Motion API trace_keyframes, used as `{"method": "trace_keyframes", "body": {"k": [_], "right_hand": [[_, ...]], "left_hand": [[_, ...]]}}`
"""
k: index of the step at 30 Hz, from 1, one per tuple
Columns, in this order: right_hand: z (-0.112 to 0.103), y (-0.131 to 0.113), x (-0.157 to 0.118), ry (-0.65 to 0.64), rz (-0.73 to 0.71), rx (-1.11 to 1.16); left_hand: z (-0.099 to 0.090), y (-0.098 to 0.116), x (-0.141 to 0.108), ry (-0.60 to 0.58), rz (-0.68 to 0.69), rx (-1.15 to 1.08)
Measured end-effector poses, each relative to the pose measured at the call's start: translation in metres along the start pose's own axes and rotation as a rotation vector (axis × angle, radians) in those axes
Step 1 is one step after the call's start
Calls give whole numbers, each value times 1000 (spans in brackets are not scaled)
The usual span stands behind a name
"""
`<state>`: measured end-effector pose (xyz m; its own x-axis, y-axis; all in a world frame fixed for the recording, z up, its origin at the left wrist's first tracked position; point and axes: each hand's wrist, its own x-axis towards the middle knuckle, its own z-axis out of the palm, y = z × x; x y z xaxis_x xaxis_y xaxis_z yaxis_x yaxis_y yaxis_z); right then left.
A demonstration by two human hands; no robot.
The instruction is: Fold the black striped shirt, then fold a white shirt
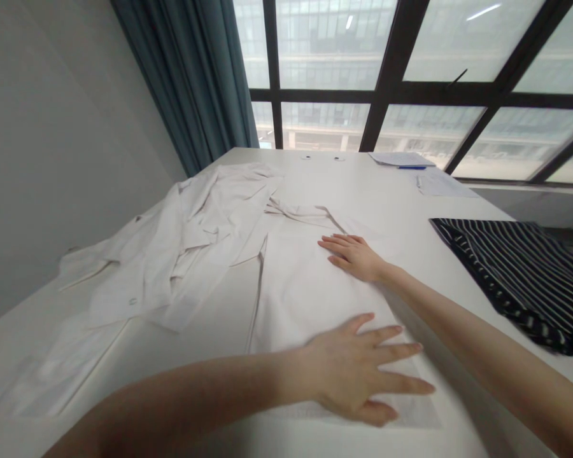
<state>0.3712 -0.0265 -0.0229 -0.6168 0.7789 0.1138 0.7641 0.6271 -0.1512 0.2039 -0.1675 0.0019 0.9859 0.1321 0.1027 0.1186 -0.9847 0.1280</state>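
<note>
A white garment (291, 299) lies spread on the white table in front of me; its exact kind is unclear. Across its near end, my left hand (353, 369) rests palm down with fingers spread wide. Farther up, my right hand (356, 256) lies flat at the garment's right side, fingers stretched out and fairly close together. Both hands press on the cloth without gripping it. Creased folds and a strip of fabric show at the garment's far end. To its left, a rumpled white button-up garment (191, 235) sprawls in loose folds, a sleeve reaching toward me.
A black garment with white stripes (520, 267) lies at the table's right edge. Papers (401, 159) and a blue pen (412, 167) sit at the far right. Beyond the table (329, 184) stand a blue curtain (195, 70) and dark-framed windows (325, 95); a grey wall is at left.
</note>
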Motion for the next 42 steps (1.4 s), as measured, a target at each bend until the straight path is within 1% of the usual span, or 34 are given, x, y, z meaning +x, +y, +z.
{"method": "trace_keyframes", "body": {"k": [5,10,14,16,18,20,21,22,23,24,25,26,27,28,29,30,31,32,33,35,38,42], "right_hand": [[1,0,-1,23,12,20],[4,2,-4,96,19,73],[8,5,-6,179,38,176],[9,6,-7,215,49,224],[10,6,-7,249,77,261],[10,5,-7,277,100,290],[10,5,-7,294,104,306],[10,6,-7,318,99,323],[11,7,-7,350,91,340],[12,8,-6,395,88,352],[14,11,-6,451,98,360],[15,13,-5,513,131,362],[17,16,-5,576,191,358],[18,18,-5,630,274,352],[19,20,-5,668,367,348],[20,22,-5,686,452,351],[20,23,-6,686,516,360],[20,23,-6,674,555,375],[20,23,-6,658,571,394],[17,22,-7,636,566,432],[13,19,-9,640,550,477],[9,17,-12,619,529,544]], "left_hand": [[0,6,2,2,23,21],[1,7,1,-25,7,12],[1,13,-2,6,71,43],[-2,15,-2,-2,120,41],[-7,14,-4,-25,177,-14],[-13,8,-7,-29,238,-149],[-16,1,-10,-9,239,-235],[-19,-8,-14,33,213,-316],[-22,-20,-20,98,151,-379],[-24,-34,-27,192,46,-410],[-26,-51,-36,323,-65,-404],[-26,-70,-46,448,-202,-348],[-25,-89,-57,554,-383,-249],[-24,-107,-68,629,-570,-134],[-21,-123,-79,690,-749,-32],[-17,-137,-89,706,-898,30],[-12,-148,-97,706,-1015,53],[-8,-156,-104,699,-1100,45],[-3,-161,-108,693,-1158,19],[3,-165,-112,692,-1213,-30],[6,-164,-110,696,-1244,-35],[3,-160,-106,618,-1264,-3]]}}
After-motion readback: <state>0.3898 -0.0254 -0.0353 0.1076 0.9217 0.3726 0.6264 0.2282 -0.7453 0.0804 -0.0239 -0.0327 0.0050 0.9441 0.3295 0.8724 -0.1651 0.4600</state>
